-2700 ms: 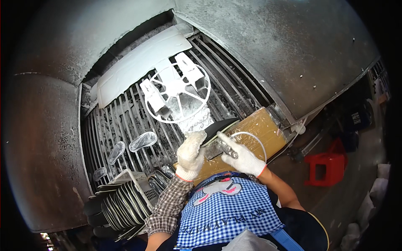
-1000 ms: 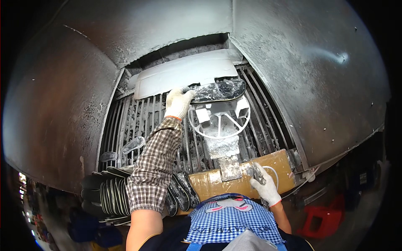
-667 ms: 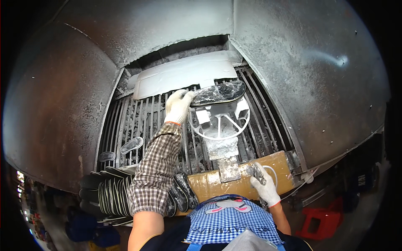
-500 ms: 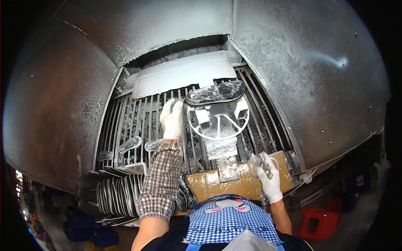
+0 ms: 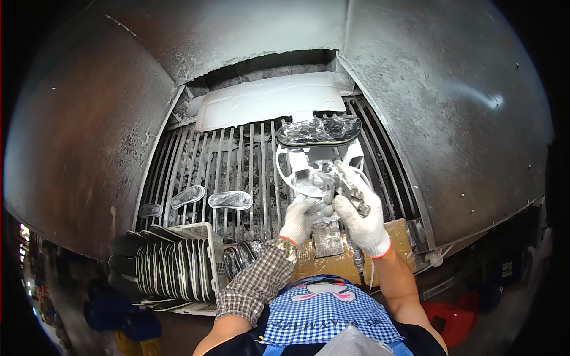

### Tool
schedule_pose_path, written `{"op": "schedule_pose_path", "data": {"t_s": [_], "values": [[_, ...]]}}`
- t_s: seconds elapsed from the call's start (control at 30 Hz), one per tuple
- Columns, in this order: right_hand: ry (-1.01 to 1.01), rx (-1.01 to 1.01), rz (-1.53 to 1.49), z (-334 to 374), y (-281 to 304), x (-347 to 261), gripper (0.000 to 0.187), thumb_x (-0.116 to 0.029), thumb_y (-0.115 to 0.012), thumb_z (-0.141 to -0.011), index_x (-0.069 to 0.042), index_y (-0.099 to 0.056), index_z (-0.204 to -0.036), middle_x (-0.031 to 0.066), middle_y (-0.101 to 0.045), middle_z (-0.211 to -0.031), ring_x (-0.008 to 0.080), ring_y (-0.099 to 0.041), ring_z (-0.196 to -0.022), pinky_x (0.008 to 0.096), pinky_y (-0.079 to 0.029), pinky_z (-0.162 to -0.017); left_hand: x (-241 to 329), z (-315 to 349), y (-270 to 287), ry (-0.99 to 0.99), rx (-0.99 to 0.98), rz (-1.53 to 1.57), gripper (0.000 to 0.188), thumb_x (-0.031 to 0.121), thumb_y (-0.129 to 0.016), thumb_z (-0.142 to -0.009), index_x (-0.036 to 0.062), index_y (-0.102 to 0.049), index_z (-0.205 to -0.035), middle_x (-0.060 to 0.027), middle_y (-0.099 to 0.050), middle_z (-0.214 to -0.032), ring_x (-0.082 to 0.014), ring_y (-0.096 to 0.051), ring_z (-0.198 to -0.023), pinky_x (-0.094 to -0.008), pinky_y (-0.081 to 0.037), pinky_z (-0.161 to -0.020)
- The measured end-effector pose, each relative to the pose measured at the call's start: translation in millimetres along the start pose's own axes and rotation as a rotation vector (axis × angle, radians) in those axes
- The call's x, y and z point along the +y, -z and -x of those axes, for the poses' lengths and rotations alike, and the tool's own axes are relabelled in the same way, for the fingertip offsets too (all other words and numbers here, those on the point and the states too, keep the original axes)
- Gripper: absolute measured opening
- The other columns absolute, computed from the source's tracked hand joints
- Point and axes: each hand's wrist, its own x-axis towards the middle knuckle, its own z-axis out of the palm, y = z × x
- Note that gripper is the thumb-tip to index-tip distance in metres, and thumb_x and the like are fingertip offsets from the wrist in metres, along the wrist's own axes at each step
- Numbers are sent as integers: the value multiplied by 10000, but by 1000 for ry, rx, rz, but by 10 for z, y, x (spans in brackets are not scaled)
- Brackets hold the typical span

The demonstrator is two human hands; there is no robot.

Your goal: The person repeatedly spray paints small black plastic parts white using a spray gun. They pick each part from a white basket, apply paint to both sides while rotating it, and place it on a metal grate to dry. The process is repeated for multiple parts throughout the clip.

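Note:
My right hand (image 5: 363, 222) grips a metal spray gun (image 5: 356, 199), raised over the near part of a white spoked wheel stand (image 5: 284, 172). Close beside it, my left hand (image 5: 301, 218) is closed at the wheel's near rim, its fingertips by the gun; what they hold is hidden. Both hands wear white knitted gloves. On the stand's far side lies a black sole-shaped piece (image 5: 319, 130) with a pale edge and white smears on top.
Metal bars (image 5: 261, 154) form a grate between tall metal walls (image 5: 445, 118). Smaller film-covered oval pieces (image 5: 230, 200) lie on its left. A white basket (image 5: 217, 258) holds several upright black soles (image 5: 172, 270). A pale sheet (image 5: 267, 98) lies behind; brown taped cardboard (image 5: 306, 261) lies in front.
My left hand has come back from beside the black piece to the wheel's near rim. My right hand has lifted the spray gun inward over the wheel. The view has shifted slightly.

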Motion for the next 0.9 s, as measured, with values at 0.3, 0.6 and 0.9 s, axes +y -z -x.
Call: {"op": "schedule_pose_path", "data": {"t_s": [0.3,0.6,0.9], "values": [[62,75,158,-175,-74,14,552,-86,-641,-1032,96,-501,-1535,176,-576,-1491,214,-585,-1333,364,-445,-1151,89,74,-102,58,-65,37,466,57,-520,-1023,-17,-509,-1483,-157,-654,-1399,-294,-692,-1212,-463,-619,-939],[92,180,154,-119,77,162,565,-88,-657,-1040,88,-485,-1549,146,-664,-1338,121,-620,-993,266,-506,-848,43,59,-95,42,21,76,340,95,-602,-1015,-44,-622,-1325,-170,-720,-1241,-298,-729,-1065,-452,-609,-935],[-77,240,-2,-1,240,112,559,-70,-679,-1037,96,-490,-1537,125,-676,-1318,91,-660,-948,238,-550,-810,40,29,-6,30,-23,56,449,76,-577,-1018,-22,-538,-1454,-193,-664,-1385,-334,-689,-1210,-510,-584,-1045]]}}
